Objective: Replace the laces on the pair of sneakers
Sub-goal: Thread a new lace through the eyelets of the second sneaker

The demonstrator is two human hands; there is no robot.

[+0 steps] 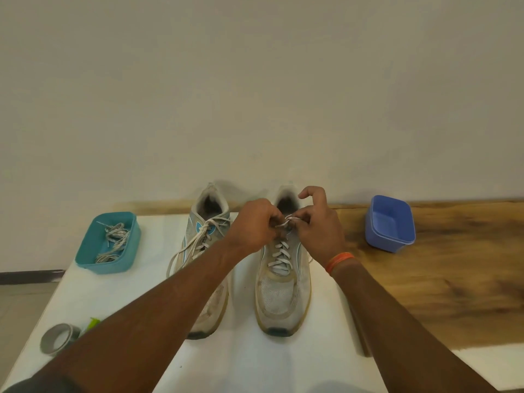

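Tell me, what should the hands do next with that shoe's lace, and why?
Probably pull the lace ends snug into a knot. Both the left hand and right hand pinch them atop the right sneaker, whose eyelets look laced through.

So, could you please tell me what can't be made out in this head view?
- Lace ends on the right sneaker: the left hand and right hand cover any knot.
- Left sneaker: the left forearm crosses its toe.
- Green item beside the tape roll: mostly behind the forearm.
- Laces in the teal tub: too tangled to count.
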